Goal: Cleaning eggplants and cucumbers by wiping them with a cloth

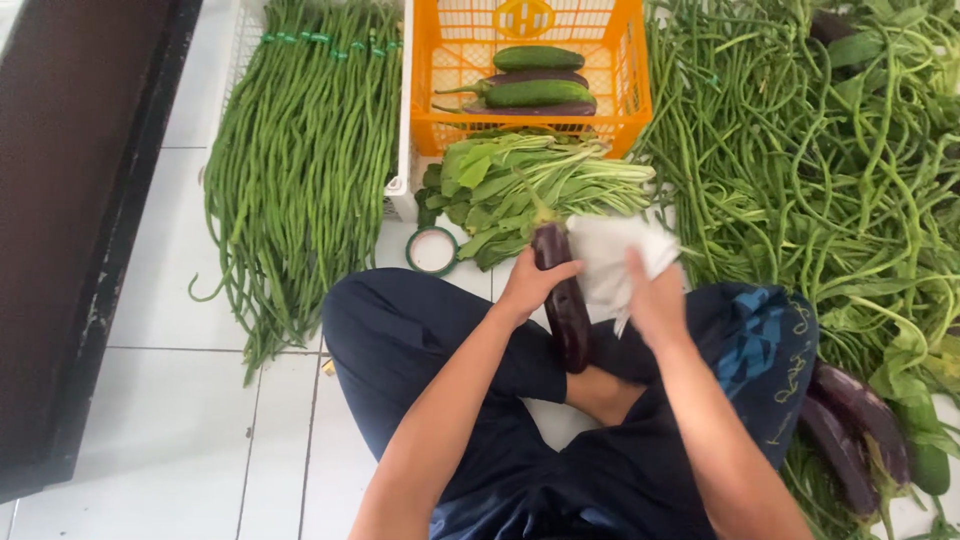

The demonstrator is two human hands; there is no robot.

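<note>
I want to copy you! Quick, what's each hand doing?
Left hand: closed around a dark purple eggplant.
Right hand: gripping a white cloth beside the eggplant.

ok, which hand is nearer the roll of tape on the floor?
Left. The left hand grips the eggplant just right of the tape roll in the picture. The right hand holds the white cloth farther off, beyond the eggplant.

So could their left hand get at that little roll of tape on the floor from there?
Probably yes: the roll of tape lies on bare tile just beyond the left hand, nothing between, though that hand now grips the eggplant.
</note>
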